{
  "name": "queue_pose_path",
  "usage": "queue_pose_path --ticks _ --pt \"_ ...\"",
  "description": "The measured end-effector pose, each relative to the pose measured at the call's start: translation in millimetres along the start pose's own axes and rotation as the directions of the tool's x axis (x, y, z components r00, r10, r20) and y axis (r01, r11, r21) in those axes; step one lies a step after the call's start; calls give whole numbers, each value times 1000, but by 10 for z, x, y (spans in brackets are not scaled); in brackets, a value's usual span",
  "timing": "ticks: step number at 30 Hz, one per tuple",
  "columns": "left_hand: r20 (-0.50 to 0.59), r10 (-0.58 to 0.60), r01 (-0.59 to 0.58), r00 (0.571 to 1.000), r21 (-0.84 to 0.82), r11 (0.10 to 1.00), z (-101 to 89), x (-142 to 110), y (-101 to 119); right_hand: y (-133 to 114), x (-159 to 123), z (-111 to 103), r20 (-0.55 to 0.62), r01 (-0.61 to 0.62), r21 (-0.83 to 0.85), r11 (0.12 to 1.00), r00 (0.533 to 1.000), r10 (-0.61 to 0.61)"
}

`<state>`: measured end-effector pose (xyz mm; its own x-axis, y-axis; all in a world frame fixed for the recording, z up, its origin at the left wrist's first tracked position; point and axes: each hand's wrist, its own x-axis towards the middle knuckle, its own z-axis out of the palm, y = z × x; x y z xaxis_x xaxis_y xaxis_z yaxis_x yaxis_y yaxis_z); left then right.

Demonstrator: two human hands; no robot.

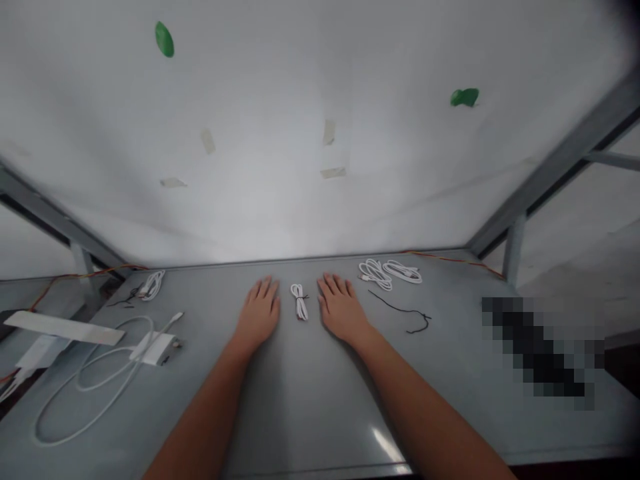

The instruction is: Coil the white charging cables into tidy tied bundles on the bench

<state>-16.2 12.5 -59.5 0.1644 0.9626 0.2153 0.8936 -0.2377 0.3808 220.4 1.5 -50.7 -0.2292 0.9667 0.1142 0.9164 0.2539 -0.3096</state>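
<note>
A small white cable [301, 305], coiled and bound round its middle with a black tie, lies on the grey table [310, 400] between my hands. My left hand [259, 311] rests palm down just left of it, fingers stretched out and holding nothing. To its right, my right hand [342, 308] also lies flat, empty, fingers a little apart. Neither hand touches the bundle. Beyond my right hand, a loose black tie [400, 307] lies on the table, with two coiled white cables [376, 274] behind it near the back edge.
At the left are a white charger [154, 348] with a long looped cable [53, 415], a flat pale strip [65, 327] and another coiled white cable [153, 285]. A blurred-out dark object [537, 350] is at the right. A white wall [280, 213] rises behind the table.
</note>
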Motion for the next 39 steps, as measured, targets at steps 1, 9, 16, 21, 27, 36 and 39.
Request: queue_pose_path --ticks 1,9,16,21,27,36,39 --pt "11 -6 6 1000 83 997 11 -14 -16 -5 -6 5 16 -8 -23 1000 1000 8" --pt "-14 5 -1 1000 238 971 113 -78 8 -52 -11 -29 38 -5 -71 997 999 8" --pt "-33 13 -5 999 217 976 137 -67 -23 -47 -6 -20 21 -3 -70 998 1000 5" --pt "-2 2 -1 1000 245 969 132 -66 -6 -39 -5 -4 16 -6 -65 998 1000 7" --pt "-10 15 -12 1000 261 965 151 -67 -27 -36 -8 -6 14 -5 -61 998 1000 6" --pt "5 19 -19 1000 320 947 159 -60 -35 -56 -5 -29 46 -20 -67 998 999 23" --pt "14 9 -13 1000 334 943 153 -56 -30 -57 -6 -30 51 -24 -68 997 998 28"
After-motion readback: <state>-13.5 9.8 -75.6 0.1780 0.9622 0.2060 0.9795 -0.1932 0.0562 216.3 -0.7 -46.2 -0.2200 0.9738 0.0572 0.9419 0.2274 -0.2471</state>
